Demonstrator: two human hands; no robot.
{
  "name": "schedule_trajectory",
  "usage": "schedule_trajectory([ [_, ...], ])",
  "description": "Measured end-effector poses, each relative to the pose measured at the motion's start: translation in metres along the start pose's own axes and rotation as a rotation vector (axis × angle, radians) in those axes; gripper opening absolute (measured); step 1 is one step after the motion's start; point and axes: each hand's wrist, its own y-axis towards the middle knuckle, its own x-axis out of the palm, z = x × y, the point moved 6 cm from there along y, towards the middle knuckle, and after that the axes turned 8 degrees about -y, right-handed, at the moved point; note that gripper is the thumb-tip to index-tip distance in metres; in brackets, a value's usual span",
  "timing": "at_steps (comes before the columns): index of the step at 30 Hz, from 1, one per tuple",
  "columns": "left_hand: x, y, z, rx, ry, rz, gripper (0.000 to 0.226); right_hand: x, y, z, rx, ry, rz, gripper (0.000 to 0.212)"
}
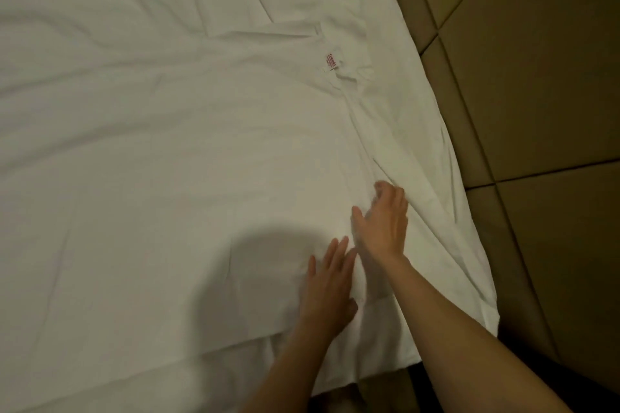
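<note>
White, limp shirt [285, 144] wants pinching at its edge; left hand [328, 285] presses flat, right hand's [382, 225] grip unclear.

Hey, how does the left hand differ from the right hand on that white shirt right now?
The left hand lies flat with straight fingers; the right hand curls its fingertips down, though a grip is unclear. The right hand reaches farther up the white shirt; the left hand lies nearer its hem. Both are palm-down on the shirt.
</note>
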Motion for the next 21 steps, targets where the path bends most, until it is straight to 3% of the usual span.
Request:
schedule_trajectory([
  [3, 0.004, -0.005, 0.001, -0.03, 0.002, 0.086, 0.08, 0.004, -0.036, 0.038, 0.174, 0.135, -0.065, 0.043],
  [6, 0.0, -0.01, 0.008, -0.09, 0.021, 0.209, 0.055, 0.008, -0.066, 0.059, 0.11, 0.073, -0.183, 0.026],
  [9, 0.007, -0.009, 0.015, -0.101, 0.083, 0.225, 0.038, 0.013, -0.086, 0.066, 0.041, -0.062, -0.292, 0.015],
  [14, 0.014, -0.01, 0.019, -0.077, 0.152, 0.277, 0.046, 0.009, -0.084, 0.067, 0.038, -0.093, -0.347, 0.029],
  [18, 0.01, -0.013, 0.023, -0.037, 0.227, 0.351, 0.037, 0.011, -0.086, 0.071, 0.103, 0.102, -0.412, 0.029],
  [21, 0.016, -0.007, 0.021, -0.039, 0.184, 0.316, 0.038, 0.015, -0.095, 0.08, 0.166, 0.149, -0.378, 0.017],
])
